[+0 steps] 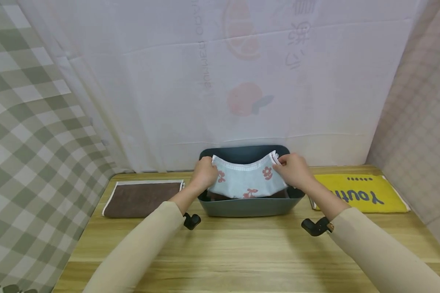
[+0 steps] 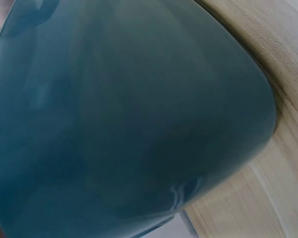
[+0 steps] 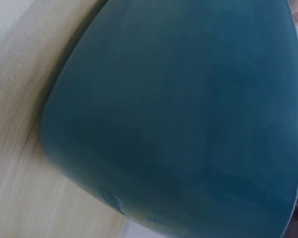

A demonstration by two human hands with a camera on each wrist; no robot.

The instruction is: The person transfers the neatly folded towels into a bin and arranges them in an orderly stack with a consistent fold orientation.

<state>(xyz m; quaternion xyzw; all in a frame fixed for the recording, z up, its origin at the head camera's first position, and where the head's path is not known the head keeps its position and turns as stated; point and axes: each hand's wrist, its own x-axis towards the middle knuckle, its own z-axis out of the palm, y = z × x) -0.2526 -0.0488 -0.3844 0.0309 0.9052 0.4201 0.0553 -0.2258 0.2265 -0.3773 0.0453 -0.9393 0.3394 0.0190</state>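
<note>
Two cream sleeves, left [image 1: 143, 246] and right [image 1: 383, 248], reach in over a pale wooden tabletop [image 1: 242, 256] with streaked grain running crosswise. A black wrist device hangs by each cuff, left [image 1: 192, 221] and right [image 1: 317, 228].

Farther back on the wood stands a dark green-grey bin [image 1: 247, 208]; its smooth outer wall fills most of both wrist views. A light blue cloth [image 1: 245, 179] with reddish flowers and a white edge hangs within the bin's mouth, its top sagging between two raised corners. The left hand [image 1: 205, 171] pinches one corner, the right hand [image 1: 294, 167] the other, the hands well apart.

To the left of the bin a folded brown cloth [image 1: 143, 199] with white edging lies flat; to the right lies a yellow cloth [image 1: 370, 194] with dark lettering, partly covered by the right forearm.

Green-and-white checked fabric [image 1: 29, 138] drapes the left side, a pale grid-patterned fabric [image 1: 421, 122] the right. Behind the tabletop hangs a creased white curtain [image 1: 157, 101] with faint orange-fruit prints [image 1: 243, 99] and lettering.
</note>
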